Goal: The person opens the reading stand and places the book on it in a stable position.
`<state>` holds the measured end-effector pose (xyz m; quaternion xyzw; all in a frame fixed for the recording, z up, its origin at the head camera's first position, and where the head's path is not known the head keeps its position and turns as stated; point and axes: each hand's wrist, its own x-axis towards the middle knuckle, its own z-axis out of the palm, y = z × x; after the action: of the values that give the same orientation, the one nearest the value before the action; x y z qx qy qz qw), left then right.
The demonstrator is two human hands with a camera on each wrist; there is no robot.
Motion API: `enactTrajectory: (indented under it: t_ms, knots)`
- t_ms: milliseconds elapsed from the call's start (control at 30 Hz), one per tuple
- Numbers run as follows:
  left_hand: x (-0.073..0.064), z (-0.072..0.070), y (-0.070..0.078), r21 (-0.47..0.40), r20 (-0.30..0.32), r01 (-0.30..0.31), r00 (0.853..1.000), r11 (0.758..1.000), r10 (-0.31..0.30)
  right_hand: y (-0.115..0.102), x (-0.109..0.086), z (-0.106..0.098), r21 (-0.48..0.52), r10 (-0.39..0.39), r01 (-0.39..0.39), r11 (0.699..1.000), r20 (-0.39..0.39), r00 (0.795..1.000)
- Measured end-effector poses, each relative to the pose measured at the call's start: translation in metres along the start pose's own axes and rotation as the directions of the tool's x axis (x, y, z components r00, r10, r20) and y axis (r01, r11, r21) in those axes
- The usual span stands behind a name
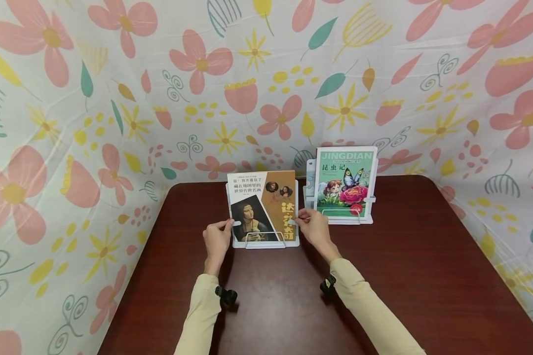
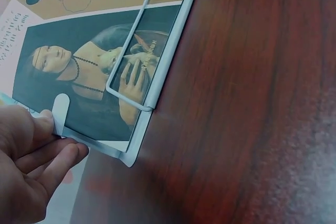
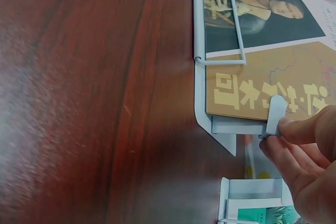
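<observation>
A brown and white book [image 1: 275, 197] with a painted portrait on its cover leans upright on a white book stand [image 1: 240, 244]. A wire bracket [image 2: 126, 51] crosses the lower front of the cover. At the book's left edge, my left hand [image 1: 216, 241] pinches the stand's rounded side clip [image 2: 61, 113] between thumb and fingers. My right hand [image 1: 316, 230] pinches the matching clip [image 3: 276, 115] on the opposite side. Both clips lap over the front of the cover. The back of the stand is hidden behind the book.
Behind and to the right, a green book [image 1: 346, 185] stands on a second white book stand [image 1: 310, 182], close to my right hand. Both stands are on a dark reddish wooden table [image 1: 408, 276]. Flower-patterned cloth [image 1: 248, 123] hangs along the table's back and left sides.
</observation>
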<state>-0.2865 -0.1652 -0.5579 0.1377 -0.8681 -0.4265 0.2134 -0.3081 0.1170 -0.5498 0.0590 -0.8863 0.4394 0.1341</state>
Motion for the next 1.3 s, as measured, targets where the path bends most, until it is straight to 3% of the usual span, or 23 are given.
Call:
enactTrajectory:
  t_ms: [433,900,1300]
  knots:
    - [0.014,0.007,0.008,0.003,0.021,0.073,0.997,0.997,-0.073,0.001,0.018,0.002,-0.052,0.069,-0.066,0.996,0.048,0.996]
    - [0.028,0.019,0.013,-0.014,0.079,0.15,0.986,0.989,-0.149,0.005,0.032,0.003,-0.08,0.044,-0.04,0.996,0.039,0.998]
    - [0.025,0.019,0.007,-0.024,0.068,0.142,0.988,0.99,-0.14,0.001,0.026,0.003,-0.074,0.043,-0.039,0.997,0.053,0.998]
